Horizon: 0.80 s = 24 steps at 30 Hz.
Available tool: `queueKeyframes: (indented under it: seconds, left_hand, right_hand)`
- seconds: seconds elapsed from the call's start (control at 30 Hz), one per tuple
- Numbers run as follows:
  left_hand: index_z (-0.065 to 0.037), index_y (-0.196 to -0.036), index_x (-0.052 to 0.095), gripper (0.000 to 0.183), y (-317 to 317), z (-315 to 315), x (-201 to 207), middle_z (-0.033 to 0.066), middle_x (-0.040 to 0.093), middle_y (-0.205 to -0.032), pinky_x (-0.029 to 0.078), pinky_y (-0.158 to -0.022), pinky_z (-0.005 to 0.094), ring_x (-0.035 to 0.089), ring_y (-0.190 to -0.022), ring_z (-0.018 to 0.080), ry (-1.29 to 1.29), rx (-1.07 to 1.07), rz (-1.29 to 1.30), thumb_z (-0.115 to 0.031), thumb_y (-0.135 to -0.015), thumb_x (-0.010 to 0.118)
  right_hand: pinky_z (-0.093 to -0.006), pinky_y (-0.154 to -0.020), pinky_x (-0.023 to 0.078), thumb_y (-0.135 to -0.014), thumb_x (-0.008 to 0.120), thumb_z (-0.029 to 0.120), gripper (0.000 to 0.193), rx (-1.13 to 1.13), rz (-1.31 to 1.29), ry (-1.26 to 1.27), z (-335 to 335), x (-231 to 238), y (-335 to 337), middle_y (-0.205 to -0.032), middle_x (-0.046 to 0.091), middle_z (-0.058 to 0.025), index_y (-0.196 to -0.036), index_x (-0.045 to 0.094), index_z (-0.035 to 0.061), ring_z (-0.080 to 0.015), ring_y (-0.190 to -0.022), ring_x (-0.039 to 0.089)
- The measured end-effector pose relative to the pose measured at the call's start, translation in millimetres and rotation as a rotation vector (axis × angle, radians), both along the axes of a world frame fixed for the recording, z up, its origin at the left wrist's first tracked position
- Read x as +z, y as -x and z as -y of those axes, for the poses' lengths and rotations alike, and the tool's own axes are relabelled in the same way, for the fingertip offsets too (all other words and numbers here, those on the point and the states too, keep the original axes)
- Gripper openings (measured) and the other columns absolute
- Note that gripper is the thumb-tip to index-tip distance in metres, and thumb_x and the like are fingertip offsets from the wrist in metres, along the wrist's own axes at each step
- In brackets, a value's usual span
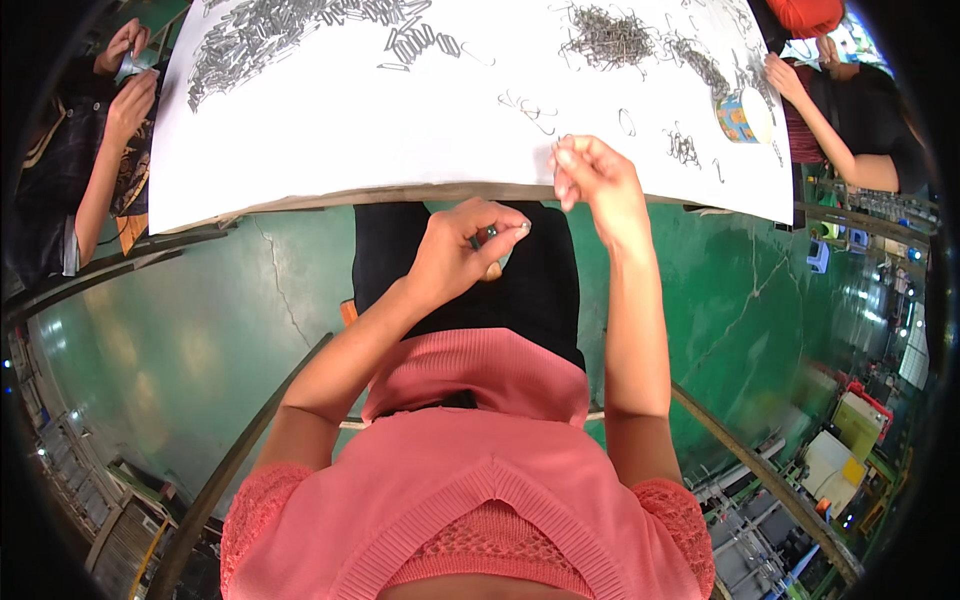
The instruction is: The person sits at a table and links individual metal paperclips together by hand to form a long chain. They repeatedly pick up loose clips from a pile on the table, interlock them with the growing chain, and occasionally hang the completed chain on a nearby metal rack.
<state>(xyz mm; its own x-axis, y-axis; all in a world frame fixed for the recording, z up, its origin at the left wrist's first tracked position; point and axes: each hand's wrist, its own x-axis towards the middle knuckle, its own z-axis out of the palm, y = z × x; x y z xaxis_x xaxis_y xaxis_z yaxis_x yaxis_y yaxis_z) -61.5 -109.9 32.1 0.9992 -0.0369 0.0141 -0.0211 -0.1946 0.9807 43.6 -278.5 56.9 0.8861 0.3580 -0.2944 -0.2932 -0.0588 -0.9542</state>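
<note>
My left hand is curled closed over my lap, just off the table's near edge. A small shiny tip shows at its thumb and forefinger, and something dark is partly visible within the fingers; I cannot make out what it is. Over the near edge of the white tabletop, my right hand pinches thumb and forefinger together. Whatever they hold is too small to name. Beyond that hand lie a few thin bent wire hooks. A single wire loop and a small cluster of dark wire pieces lie to its right.
A heap of slim oblong metal pieces covers the far left of the table. A tangled pile of wire hooks lies at the far right, near a patterned paper cup. Other people's hands work at the left side and at the right.
</note>
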Motion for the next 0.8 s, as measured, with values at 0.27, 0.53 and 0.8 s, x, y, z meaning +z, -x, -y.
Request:
queueKeyframes:
  seconds: [0.27,0.53,0.8]
  left_hand:
    - [-0.006,-0.096,0.067,0.016,2,3,-8,0.0062,0.066,-0.088,0.047,-0.053,0.0238,0.056,-0.059,0.0113,0.044,0.106,0.106,-0.006,-0.08,0.068]
    - [-0.003,-0.103,0.062,0.023,5,6,-6,0.006,0.067,-0.091,0.05,-0.067,0.0231,0.063,-0.078,0.0113,0.023,0.138,0.136,-0.001,-0.081,0.065]
    - [-0.005,-0.102,0.065,0.021,-39,-51,-7,0.0082,0.067,-0.098,0.048,-0.068,0.0279,0.059,-0.075,0.0167,-0.314,0.246,0.423,-0.008,-0.081,0.067]
  right_hand:
    - [-0.0181,-0.051,0.035,-0.09,0.059,0.013,0.01,-0.144,-0.307,-0.38,-5,16,75,-0.081,0.056,-0.0002,-0.093,0.059,0.0035,-0.0053,-0.068,0.049]
    - [-0.0188,-0.052,0.034,-0.089,0.06,0.01,0.008,-0.288,-0.158,-0.342,-19,2,72,-0.082,0.054,0.0007,-0.095,0.059,0.0045,-0.0051,-0.066,0.045]
    - [-0.0186,-0.049,0.039,-0.091,0.056,0.007,0.009,-0.26,0.11,-0.391,-24,2,84,-0.095,0.054,-0.0054,-0.099,0.056,0.0029,-0.0081,-0.068,0.052]
